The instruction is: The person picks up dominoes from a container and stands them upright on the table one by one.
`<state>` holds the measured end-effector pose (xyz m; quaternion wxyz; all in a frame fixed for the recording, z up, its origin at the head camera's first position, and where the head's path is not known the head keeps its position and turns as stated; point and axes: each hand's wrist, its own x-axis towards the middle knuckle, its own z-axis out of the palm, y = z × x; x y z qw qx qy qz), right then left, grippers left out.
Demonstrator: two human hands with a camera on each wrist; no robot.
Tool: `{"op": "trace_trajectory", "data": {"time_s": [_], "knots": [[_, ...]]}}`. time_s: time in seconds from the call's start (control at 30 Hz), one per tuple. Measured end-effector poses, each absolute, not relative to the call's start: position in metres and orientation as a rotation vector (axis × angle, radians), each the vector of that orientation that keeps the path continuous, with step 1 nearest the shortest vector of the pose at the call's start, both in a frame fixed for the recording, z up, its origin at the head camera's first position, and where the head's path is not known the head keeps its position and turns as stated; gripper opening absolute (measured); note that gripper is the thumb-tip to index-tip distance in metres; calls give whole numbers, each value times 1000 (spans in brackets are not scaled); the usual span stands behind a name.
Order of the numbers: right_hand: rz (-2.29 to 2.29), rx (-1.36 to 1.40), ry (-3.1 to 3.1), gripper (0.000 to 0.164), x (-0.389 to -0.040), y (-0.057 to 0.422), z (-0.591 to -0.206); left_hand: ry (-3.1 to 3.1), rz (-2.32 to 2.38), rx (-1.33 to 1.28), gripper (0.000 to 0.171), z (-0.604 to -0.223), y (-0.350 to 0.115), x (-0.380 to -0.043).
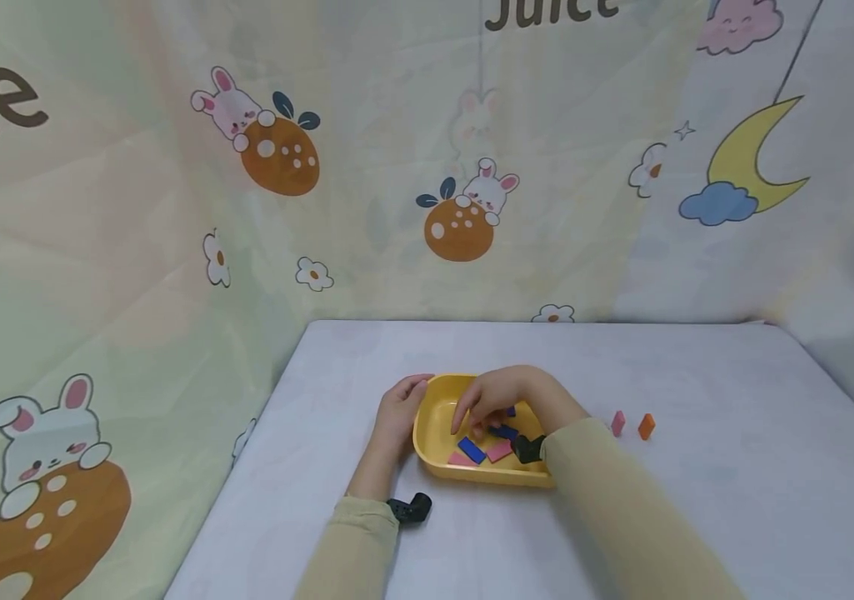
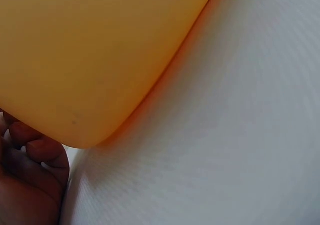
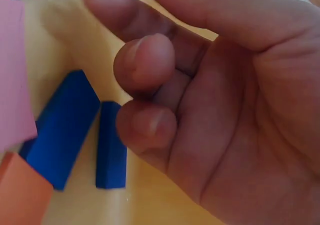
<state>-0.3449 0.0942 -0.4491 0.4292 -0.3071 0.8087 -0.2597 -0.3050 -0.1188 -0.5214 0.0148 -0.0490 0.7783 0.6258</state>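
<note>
A shallow yellow tray rests on the table, with several small flat blocks inside. My left hand grips its left rim; in the left wrist view curled fingers meet the tray's edge. Over the tray's inside is my right hand, index finger pointing down and nothing visible between the fingers. Near its fingertips lie a blue block and a pink block. The right wrist view shows two curled fingers beside a narrow blue block, and an orange block at lower left.
Right of the tray, a pink block and an orange block stand on the white tabletop. A printed cloth hangs behind the table and along its left side. Each wrist carries a small black camera.
</note>
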Motion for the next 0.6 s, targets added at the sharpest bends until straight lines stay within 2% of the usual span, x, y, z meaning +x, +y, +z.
{"op": "trace_trajectory", "data": {"time_s": [0.23, 0.6], "knots": [[-550, -685, 1985, 29, -344, 82, -452, 2439, 1946, -136, 26, -520, -118, -306], [-566, -682, 1981, 27, -342, 81, -459, 2423, 1953, -123, 27, -525, -120, -308]]}}
